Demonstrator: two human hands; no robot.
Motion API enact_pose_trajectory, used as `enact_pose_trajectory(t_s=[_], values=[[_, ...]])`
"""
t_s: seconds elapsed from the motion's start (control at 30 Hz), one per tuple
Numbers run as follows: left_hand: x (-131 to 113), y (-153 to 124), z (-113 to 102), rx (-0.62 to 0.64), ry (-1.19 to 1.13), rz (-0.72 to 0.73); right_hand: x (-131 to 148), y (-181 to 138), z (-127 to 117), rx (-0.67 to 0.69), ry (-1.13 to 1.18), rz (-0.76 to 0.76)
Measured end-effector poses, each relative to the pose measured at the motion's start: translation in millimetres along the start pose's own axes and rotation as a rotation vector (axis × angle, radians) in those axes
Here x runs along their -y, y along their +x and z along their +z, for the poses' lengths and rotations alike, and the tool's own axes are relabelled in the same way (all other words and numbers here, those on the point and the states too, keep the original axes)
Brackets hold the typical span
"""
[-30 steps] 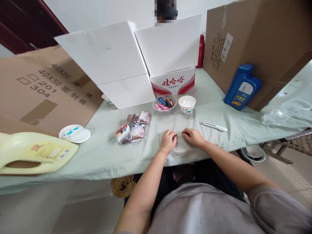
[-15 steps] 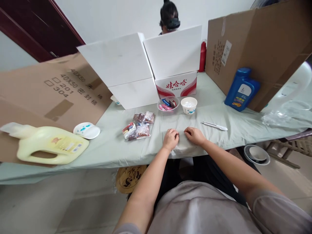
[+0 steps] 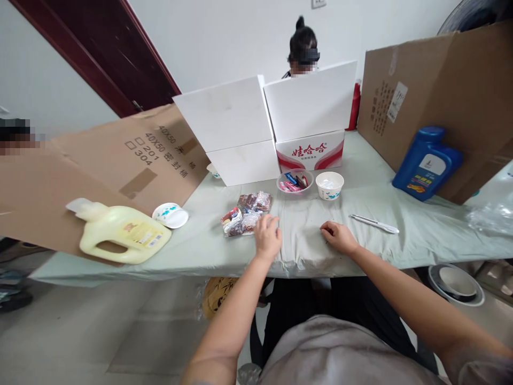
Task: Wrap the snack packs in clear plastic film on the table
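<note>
**Mia:** Where is the bag of snacks (image 3: 245, 215)?

**Ben:** It lies flat on the tabletop (image 3: 401, 214), a bit left of the middle. It is a clear bag with small wrapped snacks inside, brown ones and one with red on it.

**Mia:** Is a hand on it?

**Ben:** The left hand (image 3: 267, 236) is at the bag's 4 o'clock, right by its edge. Its fingers are open and hold nothing. I cannot tell if they touch the bag or are just beside it.

**Mia:** And the other hand?

**Ben:** The right hand (image 3: 339, 237) rests on the cloth, off at the bag's 3 o'clock. Its fingers are curled shut. I see nothing in them.

**Mia:** How would the bag feel?

**Ben:** Light and soft, I think. The plastic looks smooth, so it could slip. It would sag and the snacks would slide about. I would pinch it at the near edge, or scoop under the middle. A hard squeeze might crush what is inside.

**Mia:** What is around it?

**Ben:** At its 2 o'clock is a clear bowl (image 3: 295, 191) of wrapped sweets, and beside that a paper bowl (image 3: 329, 193). Far at 3 o'clock lies a thin white tool (image 3: 373, 223). At 9 o'clock is a small plate (image 3: 171, 216), then a yellow jug (image 3: 124, 240) on its side. A blue bottle (image 3: 427, 163) stands well apart on the right.
</note>
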State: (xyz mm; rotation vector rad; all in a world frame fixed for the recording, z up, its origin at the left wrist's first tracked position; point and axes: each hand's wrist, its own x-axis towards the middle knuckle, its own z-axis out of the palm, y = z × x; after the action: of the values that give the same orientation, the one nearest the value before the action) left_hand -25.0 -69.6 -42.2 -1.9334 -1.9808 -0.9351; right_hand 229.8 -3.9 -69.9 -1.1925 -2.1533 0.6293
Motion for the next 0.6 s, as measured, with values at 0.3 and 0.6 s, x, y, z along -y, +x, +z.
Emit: enact_pose_trajectory(t_s=[0.3, 0.6], values=[[86, 1, -24, 0.191, 0.285, -0.002, -1, 0, 2, 0.000, 0.002, 0.021], [12, -32, 12, 0.024, -0.173, 0.270, 1, 1, 0, 0.025, -0.032, 0.015]])
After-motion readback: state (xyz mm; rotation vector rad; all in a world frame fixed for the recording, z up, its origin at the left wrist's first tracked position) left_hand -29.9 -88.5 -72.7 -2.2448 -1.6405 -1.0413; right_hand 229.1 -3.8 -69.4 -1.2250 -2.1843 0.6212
